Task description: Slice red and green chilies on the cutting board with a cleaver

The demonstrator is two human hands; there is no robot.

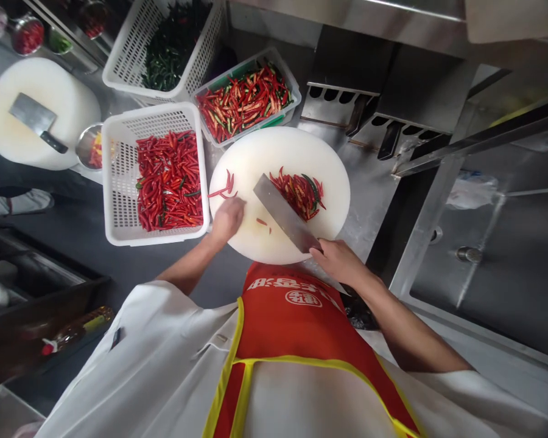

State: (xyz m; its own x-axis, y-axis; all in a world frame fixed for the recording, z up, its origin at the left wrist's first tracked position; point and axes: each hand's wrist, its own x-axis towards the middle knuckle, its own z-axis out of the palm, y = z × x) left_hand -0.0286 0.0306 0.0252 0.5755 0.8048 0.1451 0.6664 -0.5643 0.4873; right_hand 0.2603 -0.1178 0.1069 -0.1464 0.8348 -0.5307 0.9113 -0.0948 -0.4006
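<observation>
On a round white cutting board (333, 201) lies a heap of cut red chilies (301, 191) with a few green strips. My right hand (338, 260) is wrapped round the handle of a cleaver (285, 213). Its broad blade lies slantwise over the board, along the near left side of the heap. At the board's left edge my left hand (228, 218) is closed, knuckles up, and its fingertips are hidden. Several whole red chilies (226, 187) lie just beyond its fingers. Two small chili scraps (262, 222) rest between the hand and the blade.
Left of the board stands a white basket (121, 182) of red chilies. Behind are a clear tub (295, 91) of cut chilies and another basket (123, 64) with green peppers. A second board (9, 143) bears another cleaver (31, 112). A metal sink (497, 274) is at right.
</observation>
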